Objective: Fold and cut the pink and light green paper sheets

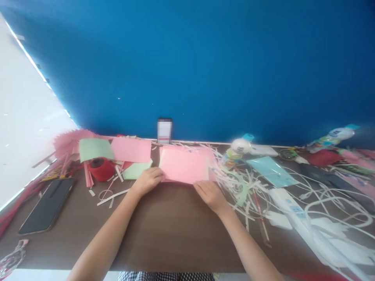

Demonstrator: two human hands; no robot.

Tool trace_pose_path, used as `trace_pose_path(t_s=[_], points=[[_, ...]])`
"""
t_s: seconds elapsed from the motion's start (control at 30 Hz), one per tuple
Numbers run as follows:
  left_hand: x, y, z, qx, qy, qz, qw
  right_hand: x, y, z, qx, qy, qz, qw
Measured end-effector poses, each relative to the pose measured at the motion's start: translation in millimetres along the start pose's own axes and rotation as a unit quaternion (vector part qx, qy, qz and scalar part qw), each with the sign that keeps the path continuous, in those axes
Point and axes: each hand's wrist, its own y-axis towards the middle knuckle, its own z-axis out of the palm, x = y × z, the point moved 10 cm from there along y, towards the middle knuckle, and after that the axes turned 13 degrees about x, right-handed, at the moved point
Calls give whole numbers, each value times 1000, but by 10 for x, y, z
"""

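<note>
A phone (47, 207) lies at the lower left, a red roll (101, 170) beyond it. Your left hand (149, 180) touches the left corner of the pink paper (184, 166), mid-frame on the bench (175, 234); you seem to be lining it up, so the next move likely calls for even pressure. Your right hand (211, 195) meets its near edge. Both hands' fingers sit together; whether they pinch, I cannot tell. Tangled paper strips (230, 180) and a power strip (295, 212) crowd the right.

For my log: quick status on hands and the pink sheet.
Left hand at pink sheet, near-left corner. Right hand at its near edge. White paper strips crowd its right side.
</note>
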Motion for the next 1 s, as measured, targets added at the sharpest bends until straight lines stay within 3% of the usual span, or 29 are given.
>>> trace_pose_path(t_s=[0.07, 0.17, 0.33, 0.47, 0.67, 1.0], points=[[-4, 46, 175, 68, 1, -3, 998, 10, -10, 206, 48, 47, 3, 998], [-57, 108, 320, 114, 6, -10, 993, -42, -19, 356, 79, 103, 26, 991], [-230, 183, 443, 147, 7, 17, 989, -65, 37, 353, 81, 116, 64, 988], [-228, 184, 493, 161, -5, 10, 987, 12, 116, 379, 93, 111, 68, 987], [-73, 149, 540, 190, -68, -41, 979, -34, 95, 532, 133, 165, 72, 975], [339, 30, 527, 186, -246, -175, 935, -353, -103, 658, 155, 199, 159, 955]])
